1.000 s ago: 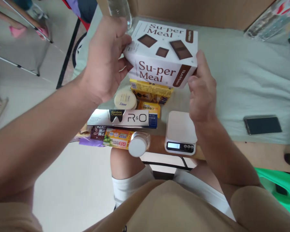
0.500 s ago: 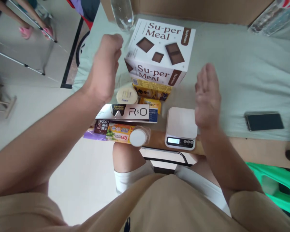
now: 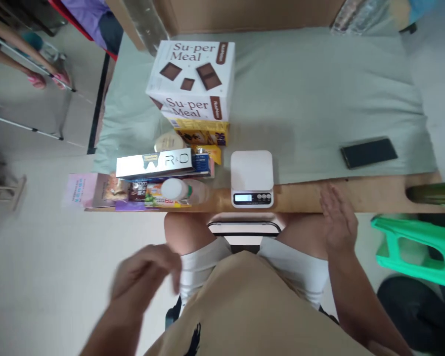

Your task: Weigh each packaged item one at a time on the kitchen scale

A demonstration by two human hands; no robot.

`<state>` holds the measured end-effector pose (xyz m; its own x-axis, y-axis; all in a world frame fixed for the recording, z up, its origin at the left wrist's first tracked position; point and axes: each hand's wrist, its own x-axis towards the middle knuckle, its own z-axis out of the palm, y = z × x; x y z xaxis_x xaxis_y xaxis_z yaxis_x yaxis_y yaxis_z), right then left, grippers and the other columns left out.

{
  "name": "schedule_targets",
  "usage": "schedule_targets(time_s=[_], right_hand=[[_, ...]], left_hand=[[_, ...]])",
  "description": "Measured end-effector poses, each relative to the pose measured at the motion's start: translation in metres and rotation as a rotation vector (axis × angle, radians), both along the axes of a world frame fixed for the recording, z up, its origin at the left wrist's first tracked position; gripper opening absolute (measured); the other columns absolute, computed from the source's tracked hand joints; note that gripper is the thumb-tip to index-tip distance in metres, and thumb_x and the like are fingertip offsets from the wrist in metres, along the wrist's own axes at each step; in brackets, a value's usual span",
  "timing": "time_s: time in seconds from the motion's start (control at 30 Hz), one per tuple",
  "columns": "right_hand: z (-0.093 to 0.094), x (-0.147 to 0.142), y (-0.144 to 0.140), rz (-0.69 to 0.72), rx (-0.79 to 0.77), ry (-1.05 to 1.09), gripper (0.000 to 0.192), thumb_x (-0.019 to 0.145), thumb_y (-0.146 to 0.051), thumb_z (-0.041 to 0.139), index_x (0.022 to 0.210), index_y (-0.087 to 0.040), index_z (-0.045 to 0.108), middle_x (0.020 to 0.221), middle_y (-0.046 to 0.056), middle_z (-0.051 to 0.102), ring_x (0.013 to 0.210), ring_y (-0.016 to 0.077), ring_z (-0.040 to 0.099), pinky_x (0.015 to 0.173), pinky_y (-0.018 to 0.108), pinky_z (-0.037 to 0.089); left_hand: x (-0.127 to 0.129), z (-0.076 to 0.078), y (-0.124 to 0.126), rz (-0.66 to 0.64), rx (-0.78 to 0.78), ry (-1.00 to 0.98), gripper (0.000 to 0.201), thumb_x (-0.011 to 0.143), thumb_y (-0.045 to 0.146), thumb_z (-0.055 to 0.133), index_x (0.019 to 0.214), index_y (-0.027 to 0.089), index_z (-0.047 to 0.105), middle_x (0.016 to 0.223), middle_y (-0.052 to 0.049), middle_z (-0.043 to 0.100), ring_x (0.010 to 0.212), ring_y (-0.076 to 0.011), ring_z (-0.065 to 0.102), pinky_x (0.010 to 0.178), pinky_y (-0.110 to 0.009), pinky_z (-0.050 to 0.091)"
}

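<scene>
While both hands hang empty below the scale (image 3: 252,179), left hand (image 3: 144,277) blurred with fingers loosely curled, right hand (image 3: 339,222) flat with fingers together, the Su-per Meal box (image 3: 191,81) sits behind the scale on a smaller yellow box (image 3: 203,133); a knock could likely tip it.
</scene>
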<state>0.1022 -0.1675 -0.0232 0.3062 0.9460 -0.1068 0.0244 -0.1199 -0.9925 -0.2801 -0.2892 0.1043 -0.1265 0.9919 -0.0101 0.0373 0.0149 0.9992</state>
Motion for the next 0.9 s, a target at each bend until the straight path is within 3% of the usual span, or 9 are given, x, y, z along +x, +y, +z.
schedule_targets(time_s=[0.07, 0.17, 0.23, 0.33, 0.5, 0.63, 0.73, 0.8, 0.9], right_hand=[[0.0, 0.011, -0.003, -0.006, 0.002, -0.008, 0.053, 0.089, -0.05, 0.071, 0.138, -0.029, 0.068, 0.157, 0.011, 0.06, 0.146, 0.0314, 0.061, 0.132, 0.064, 0.036], [-0.001, 0.033, -0.007, -0.016, 0.015, -0.013, 0.056, 0.087, -0.05, 0.074, 0.138, -0.027, 0.067, 0.157, 0.012, 0.06, 0.144, 0.0305, 0.063, 0.13, 0.062, 0.04], [-0.002, 0.054, -0.011, -0.048, 0.022, -0.02, 0.056, 0.085, -0.049, 0.075, 0.136, -0.026, 0.066, 0.157, 0.012, 0.059, 0.143, 0.0298, 0.064, 0.13, 0.061, 0.04], [-0.002, 0.093, -0.012, -0.162, 0.016, -0.046, 0.053, 0.081, -0.046, 0.077, 0.129, -0.026, 0.067, 0.154, 0.011, 0.061, 0.141, 0.0303, 0.065, 0.128, 0.062, 0.041], [-0.004, 0.174, 0.009, -0.457, 0.058, -0.086, 0.046, 0.074, -0.046, 0.069, 0.116, -0.028, 0.061, 0.158, 0.011, 0.055, 0.146, 0.0357, 0.059, 0.129, 0.061, 0.036], [-0.012, 0.232, 0.043, -0.638, 0.084, -0.075, 0.05, 0.076, -0.044, 0.055, 0.124, -0.029, 0.05, 0.17, 0.011, 0.037, 0.162, 0.0329, 0.039, 0.133, 0.053, 0.028], [-0.016, 0.257, 0.072, -0.632, 0.074, -0.035, 0.057, 0.082, -0.05, 0.046, 0.135, -0.031, 0.044, 0.174, 0.009, 0.03, 0.163, 0.0251, 0.038, 0.135, 0.049, 0.027], [-0.018, 0.265, 0.089, -0.57, 0.09, -0.008, 0.053, 0.089, -0.056, 0.036, 0.136, -0.033, 0.045, 0.169, 0.006, 0.039, 0.156, 0.0186, 0.048, 0.135, 0.045, 0.028], [-0.022, 0.271, 0.109, -0.504, 0.175, 0.066, 0.041, 0.093, -0.042, 0.033, 0.128, -0.031, 0.051, 0.152, 0.002, 0.057, 0.136, 0.0116, 0.065, 0.131, 0.038, 0.037]], left_hand=[[0.043, -0.026, 0.003, -0.132, -0.05, -0.008, 0.008, 0.09, 0.035, 0.067, 0.087, 0.036, 0.074, 0.081, -0.001, 0.077, 0.06, -0.0183, 0.069, 0.051, -0.034, 0.053], [0.101, -0.054, 0.022, -0.312, -0.097, 0.022, 0.033, 0.095, 0.027, 0.057, 0.062, 0.019, 0.059, 0.071, -0.005, 0.069, 0.066, -0.0143, 0.064, 0.059, -0.027, 0.049], [0.131, -0.061, 0.037, -0.466, -0.118, 0.013, 0.036, 0.094, 0.025, 0.054, 0.058, 0.018, 0.056, 0.06, -0.002, 0.061, 0.056, -0.0106, 0.056, 0.055, -0.024, 0.043], [0.161, -0.063, 0.059, -0.634, -0.157, 0.0, 0.03, 0.097, 0.028, 0.05, 0.076, 0.018, 0.068, 0.056, 0.002, 0.06, 0.05, -0.0089, 0.051, 0.053, -0.022, 0.039], [0.223, -0.082, 0.1, -0.711, -0.169, -0.016, 0.045, 0.107, 0.04, 0.033, 0.097, 0.017, 0.07, 0.07, -0.003, 0.071, 0.065, -0.0129, 0.065, 0.068, -0.026, 0.053], [0.312, -0.114, 0.142, -0.785, -0.084, -0.049, 0.029, 0.097, 0.029, 0.046, 0.113, 0.019, 0.067, 0.119, -0.013, 0.077, 0.109, -0.0216, 0.073, 0.1, -0.038, 0.06], [0.384, -0.132, 0.174, -0.829, -0.048, -0.048, 0.037, 0.091, 0.024, 0.054, 0.126, 0.021, 0.064, 0.142, -0.013, 0.069, 0.133, -0.0243, 0.065, 0.118, -0.043, 0.053], [0.422, -0.14, 0.193, -0.838, -0.018, -0.034, 0.045, 0.092, 0.027, 0.055, 0.136, 0.019, 0.059, 0.15, -0.014, 0.062, 0.143, -0.0257, 0.058, 0.126, -0.045, 0.046], [0.462, -0.15, 0.221, -0.819, 0.038, 0.029, 0.057, 0.094, 0.032, 0.058, 0.147, 0.014, 0.05, 0.161, -0.018, 0.052, 0.154, -0.0294, 0.049, 0.132, -0.047, 0.04]])
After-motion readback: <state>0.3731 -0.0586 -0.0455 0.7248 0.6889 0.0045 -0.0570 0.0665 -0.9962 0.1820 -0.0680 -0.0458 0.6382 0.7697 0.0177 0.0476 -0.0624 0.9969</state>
